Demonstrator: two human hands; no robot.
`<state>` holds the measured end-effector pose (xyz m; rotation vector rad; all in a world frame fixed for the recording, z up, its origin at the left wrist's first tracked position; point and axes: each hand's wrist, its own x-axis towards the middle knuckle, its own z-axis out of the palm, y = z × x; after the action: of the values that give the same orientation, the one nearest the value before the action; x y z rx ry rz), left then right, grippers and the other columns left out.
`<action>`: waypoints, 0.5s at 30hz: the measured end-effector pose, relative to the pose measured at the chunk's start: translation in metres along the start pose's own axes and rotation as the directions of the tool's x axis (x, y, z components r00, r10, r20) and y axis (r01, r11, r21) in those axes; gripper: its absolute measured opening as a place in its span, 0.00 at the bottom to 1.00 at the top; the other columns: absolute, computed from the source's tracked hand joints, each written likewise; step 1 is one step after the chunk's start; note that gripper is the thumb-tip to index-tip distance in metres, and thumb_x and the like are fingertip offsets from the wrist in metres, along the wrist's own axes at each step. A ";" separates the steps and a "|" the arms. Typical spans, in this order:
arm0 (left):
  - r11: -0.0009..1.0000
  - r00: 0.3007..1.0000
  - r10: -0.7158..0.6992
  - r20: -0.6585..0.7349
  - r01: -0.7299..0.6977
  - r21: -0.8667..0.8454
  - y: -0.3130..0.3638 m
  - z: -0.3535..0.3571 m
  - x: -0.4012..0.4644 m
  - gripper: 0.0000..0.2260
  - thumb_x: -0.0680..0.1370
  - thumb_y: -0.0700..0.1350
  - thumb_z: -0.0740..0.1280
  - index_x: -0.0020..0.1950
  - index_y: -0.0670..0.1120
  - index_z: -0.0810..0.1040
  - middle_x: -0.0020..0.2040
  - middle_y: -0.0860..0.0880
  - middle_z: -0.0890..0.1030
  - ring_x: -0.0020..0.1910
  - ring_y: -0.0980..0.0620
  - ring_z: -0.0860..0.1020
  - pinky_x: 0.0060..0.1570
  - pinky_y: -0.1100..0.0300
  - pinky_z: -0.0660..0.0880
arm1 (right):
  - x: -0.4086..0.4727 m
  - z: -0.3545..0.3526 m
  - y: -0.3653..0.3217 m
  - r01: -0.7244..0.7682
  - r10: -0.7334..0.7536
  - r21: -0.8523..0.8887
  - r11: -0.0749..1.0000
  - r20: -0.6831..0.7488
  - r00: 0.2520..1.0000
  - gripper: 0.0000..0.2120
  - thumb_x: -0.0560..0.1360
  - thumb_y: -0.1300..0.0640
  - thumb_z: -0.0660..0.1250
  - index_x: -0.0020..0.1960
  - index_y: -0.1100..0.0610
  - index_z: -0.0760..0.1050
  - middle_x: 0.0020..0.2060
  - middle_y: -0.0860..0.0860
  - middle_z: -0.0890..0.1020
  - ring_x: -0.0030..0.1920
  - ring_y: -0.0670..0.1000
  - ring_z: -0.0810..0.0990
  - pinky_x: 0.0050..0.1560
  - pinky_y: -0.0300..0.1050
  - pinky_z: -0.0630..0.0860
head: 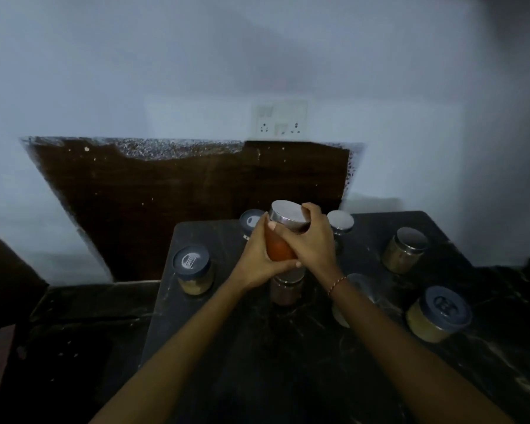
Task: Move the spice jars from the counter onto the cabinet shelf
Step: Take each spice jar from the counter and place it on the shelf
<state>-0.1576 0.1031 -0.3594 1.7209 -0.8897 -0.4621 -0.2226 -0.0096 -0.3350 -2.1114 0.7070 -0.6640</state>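
On the dark counter [318, 347] we count jars standing around our arms, one at three o'clock half hidden behind our right forearm and another under our hands mostly covered. At centre, our left hand [254, 264] and right hand [311, 240] curl round the red spice jar [277, 247], hiding most of its glass below the steel lid [289, 214]. We cannot tell whether it touches the jar beneath.

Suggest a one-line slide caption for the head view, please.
Both hands, left and right, lift an orange-filled spice jar above the dark counter.
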 end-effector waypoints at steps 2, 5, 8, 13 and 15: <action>0.999 0.998 0.041 -0.054 -0.041 -0.012 0.012 -0.001 0.015 0.40 0.66 0.48 0.76 0.69 0.57 0.54 0.68 0.52 0.66 0.63 0.56 0.69 0.55 0.62 0.72 | 0.011 -0.013 -0.007 -0.019 0.016 0.076 0.997 0.035 0.999 0.33 0.67 0.34 0.65 0.67 0.47 0.63 0.59 0.50 0.69 0.56 0.48 0.70 0.49 0.43 0.70; 0.970 0.998 -0.034 -0.061 0.018 -0.244 0.031 -0.008 0.032 0.35 0.69 0.44 0.74 0.68 0.54 0.56 0.66 0.49 0.68 0.56 0.58 0.73 0.45 0.65 0.73 | 0.024 -0.036 -0.017 -0.035 0.010 0.372 0.928 0.070 0.997 0.18 0.76 0.40 0.57 0.59 0.50 0.72 0.54 0.50 0.76 0.52 0.49 0.76 0.45 0.39 0.77; 0.898 0.997 -0.071 0.012 0.070 -0.435 0.050 -0.018 0.043 0.38 0.62 0.50 0.76 0.65 0.54 0.57 0.66 0.45 0.68 0.54 0.55 0.75 0.43 0.61 0.75 | 0.032 -0.055 -0.023 -0.072 -0.027 0.511 0.856 0.184 0.982 0.14 0.79 0.45 0.52 0.55 0.49 0.74 0.52 0.48 0.78 0.53 0.48 0.78 0.41 0.34 0.75; 0.749 0.993 0.024 0.116 0.059 -0.659 0.080 -0.026 0.055 0.47 0.48 0.60 0.80 0.63 0.51 0.66 0.60 0.46 0.73 0.54 0.49 0.78 0.44 0.55 0.80 | 0.036 -0.062 -0.030 -0.201 -0.117 0.680 0.705 0.391 0.913 0.24 0.74 0.43 0.56 0.69 0.47 0.65 0.63 0.52 0.72 0.62 0.54 0.74 0.58 0.58 0.76; 0.709 0.994 0.028 0.107 0.055 -0.703 0.086 -0.029 0.059 0.45 0.46 0.59 0.80 0.60 0.51 0.69 0.56 0.46 0.75 0.50 0.50 0.80 0.40 0.56 0.80 | 0.041 -0.065 -0.034 -0.202 -0.156 0.688 0.697 0.421 0.894 0.28 0.72 0.44 0.58 0.72 0.47 0.61 0.65 0.52 0.70 0.64 0.55 0.73 0.59 0.61 0.75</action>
<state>-0.1283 0.0663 -0.2615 0.9897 -0.6456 -0.7986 -0.2277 -0.0525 -0.2630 -1.4124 0.1446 -0.3179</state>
